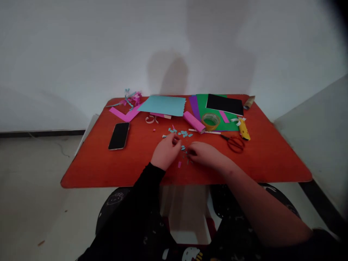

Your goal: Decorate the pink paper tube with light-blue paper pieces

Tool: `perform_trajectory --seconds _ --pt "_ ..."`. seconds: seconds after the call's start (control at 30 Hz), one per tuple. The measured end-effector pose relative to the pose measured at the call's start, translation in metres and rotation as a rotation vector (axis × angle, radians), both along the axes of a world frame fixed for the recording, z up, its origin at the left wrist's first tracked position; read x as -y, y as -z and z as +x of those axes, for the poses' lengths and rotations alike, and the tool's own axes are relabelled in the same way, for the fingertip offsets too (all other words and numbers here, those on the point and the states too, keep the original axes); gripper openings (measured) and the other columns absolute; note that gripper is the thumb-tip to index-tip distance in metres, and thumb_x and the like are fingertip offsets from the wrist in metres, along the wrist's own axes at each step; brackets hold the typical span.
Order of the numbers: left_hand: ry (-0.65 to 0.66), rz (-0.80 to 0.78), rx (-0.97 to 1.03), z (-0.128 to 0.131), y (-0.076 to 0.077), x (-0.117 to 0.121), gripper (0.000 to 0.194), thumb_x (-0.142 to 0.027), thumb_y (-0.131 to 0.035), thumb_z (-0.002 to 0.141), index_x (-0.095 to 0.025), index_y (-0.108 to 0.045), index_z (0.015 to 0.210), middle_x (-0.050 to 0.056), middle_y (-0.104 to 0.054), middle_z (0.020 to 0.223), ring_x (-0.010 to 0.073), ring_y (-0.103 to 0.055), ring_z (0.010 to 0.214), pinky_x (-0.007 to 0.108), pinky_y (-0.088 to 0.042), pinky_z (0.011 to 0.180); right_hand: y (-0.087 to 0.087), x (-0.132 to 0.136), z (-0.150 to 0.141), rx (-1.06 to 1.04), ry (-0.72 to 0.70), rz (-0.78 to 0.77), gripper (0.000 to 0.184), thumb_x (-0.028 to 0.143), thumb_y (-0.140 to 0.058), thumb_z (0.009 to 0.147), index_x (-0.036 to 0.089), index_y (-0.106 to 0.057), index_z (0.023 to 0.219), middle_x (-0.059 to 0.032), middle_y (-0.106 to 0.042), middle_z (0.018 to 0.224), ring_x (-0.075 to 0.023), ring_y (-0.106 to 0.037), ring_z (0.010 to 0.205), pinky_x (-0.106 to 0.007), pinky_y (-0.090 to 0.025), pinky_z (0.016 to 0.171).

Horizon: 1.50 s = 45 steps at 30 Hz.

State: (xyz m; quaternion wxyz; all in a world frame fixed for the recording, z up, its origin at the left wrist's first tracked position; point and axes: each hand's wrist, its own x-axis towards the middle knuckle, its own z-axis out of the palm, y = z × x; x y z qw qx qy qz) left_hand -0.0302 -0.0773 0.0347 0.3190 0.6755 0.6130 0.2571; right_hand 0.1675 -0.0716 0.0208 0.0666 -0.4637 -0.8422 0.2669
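Observation:
Small blue paper scraps lie scattered on the red table around both hands. My left hand rests by them with its fingers curled together; whatever is between the fingertips is too small to make out. On the right side of the scraps, my right hand is low over the table with bent fingers pressed together, their tips hidden. A small pink paper piece lies between the wrists. Just beyond the hands are a pink paper roll and a thin white stick.
On the red table lie a phone, a blue sheet, pink strips, a tape roll, red-handled scissors, a yellow cutter, green paper and a black rectangle. A wall stands behind.

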Motion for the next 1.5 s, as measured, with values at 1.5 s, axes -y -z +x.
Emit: perform_trajectory --seconds 1.5 --pt "0.393 -0.055 -0.204 -0.015 -0.004 0.013 0.015 -0.02 -0.06 0.085 -0.023 -0.073 0.09 0.006 -0.075 0.085 0.0215 -0.067 0.082 0.03 -0.046 0.076 -0.004 0.007 0.008 0.02 0.219 0.125 0.016 0.026 -0.055 0.097 0.018 -0.064 0.085 -0.0093 -0.066 0.094 -0.0193 -0.058 0.084 -0.03 -0.036 0.073"
